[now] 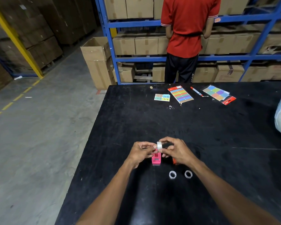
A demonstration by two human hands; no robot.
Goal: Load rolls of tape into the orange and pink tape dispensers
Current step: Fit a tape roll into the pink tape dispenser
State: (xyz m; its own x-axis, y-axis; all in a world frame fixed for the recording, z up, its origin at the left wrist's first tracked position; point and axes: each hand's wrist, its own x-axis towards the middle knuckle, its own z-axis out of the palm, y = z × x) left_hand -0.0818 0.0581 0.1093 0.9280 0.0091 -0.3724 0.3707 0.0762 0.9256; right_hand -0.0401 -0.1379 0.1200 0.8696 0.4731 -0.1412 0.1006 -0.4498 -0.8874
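Two bare hands are brought together over the near part of a black table (217, 159), and a small roll of clear tape (159, 145) is held between them. The roll is pinched by the fingers of the right hand (175, 151) from the 3 o'clock side, while the fingertips of the left hand (140, 151) are closed narrowly at its 9 o'clock edge; whether a loose tape end is being picked there cannot be told. Just below the roll, at its 6 o'clock, the pink tape dispenser (156, 159) is seen standing on the table, partly covered by the left hand's fingers. The orange tape dispenser (174, 160) is mostly hidden under the right hand, at 3 o'clock from the pink one, and only a sliver of it can be made out. Two more tape rolls (172, 174) (188, 174) are laid flat side by side, at 5 o'clock from the pink dispenser, apart from each other and from both dispensers. At the table's 12 o'clock edge, packs of coloured sticky notes (180, 94) and a red marker (196, 91) are laid out, and a person in a red shirt (188, 26) is stood beyond, facing blue shelving (111, 46).
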